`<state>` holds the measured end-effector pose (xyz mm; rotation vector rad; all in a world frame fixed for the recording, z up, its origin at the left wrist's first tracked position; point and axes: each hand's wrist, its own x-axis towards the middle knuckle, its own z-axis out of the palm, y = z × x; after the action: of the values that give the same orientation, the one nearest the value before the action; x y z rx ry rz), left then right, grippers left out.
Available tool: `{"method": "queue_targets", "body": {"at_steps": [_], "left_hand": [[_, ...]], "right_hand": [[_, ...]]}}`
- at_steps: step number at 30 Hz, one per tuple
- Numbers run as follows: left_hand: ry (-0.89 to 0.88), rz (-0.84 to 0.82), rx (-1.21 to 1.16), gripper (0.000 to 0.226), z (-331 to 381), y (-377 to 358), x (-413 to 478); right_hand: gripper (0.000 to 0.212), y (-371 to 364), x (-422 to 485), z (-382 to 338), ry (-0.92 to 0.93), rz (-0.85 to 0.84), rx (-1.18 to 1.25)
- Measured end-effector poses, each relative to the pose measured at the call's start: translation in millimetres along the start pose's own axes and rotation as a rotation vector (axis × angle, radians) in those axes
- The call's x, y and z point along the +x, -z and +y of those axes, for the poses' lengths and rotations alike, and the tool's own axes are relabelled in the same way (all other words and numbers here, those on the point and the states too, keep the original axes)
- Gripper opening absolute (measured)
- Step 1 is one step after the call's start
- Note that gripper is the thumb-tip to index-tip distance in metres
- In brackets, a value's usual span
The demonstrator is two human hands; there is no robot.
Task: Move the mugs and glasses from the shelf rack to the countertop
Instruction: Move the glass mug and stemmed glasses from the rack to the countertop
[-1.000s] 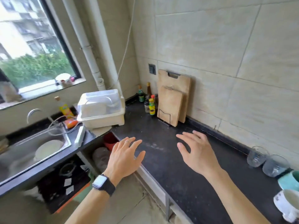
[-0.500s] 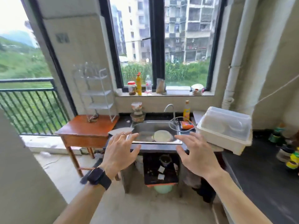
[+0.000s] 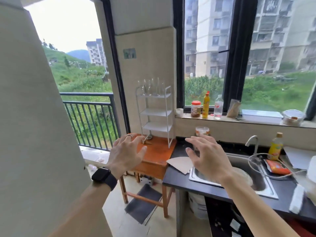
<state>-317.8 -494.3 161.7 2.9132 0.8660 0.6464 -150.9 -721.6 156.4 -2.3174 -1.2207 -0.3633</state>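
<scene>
The dark tabletop (image 3: 181,181) at lower right carries a sink and no mugs or glasses in this view. The white shelf rack (image 3: 154,113) at centre stands on a wooden side table (image 3: 156,152); clear glasses (image 3: 151,87) remain on its top tier, lower tiers look bare. Left hand (image 3: 125,153) and right hand (image 3: 207,154) hover with fingers spread, each grip released. I judge those glasses remain to be moved.

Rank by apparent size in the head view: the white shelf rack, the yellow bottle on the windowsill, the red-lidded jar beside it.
1. White shelf rack, by far the largest.
2. Yellow bottle.
3. Red-lidded jar, shorter but wider than the bottle.
All three stand at a similar distance, so the order should hold.
</scene>
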Motion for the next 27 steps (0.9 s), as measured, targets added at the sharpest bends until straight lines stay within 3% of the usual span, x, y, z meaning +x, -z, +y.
{"method": "queue_targets", "body": {"at_steps": [11, 27], "left_hand": [[0.024, 0.008, -0.008, 0.049, -92, -24, 159], [0.016, 0.022, -0.037, 0.048, -155, -93, 430]], "right_hand": [[0.047, -73, 181, -15, 0.07, 0.017, -0.004], [0.046, -154, 458, 47, 0.111, 0.028, 0.013]]}}
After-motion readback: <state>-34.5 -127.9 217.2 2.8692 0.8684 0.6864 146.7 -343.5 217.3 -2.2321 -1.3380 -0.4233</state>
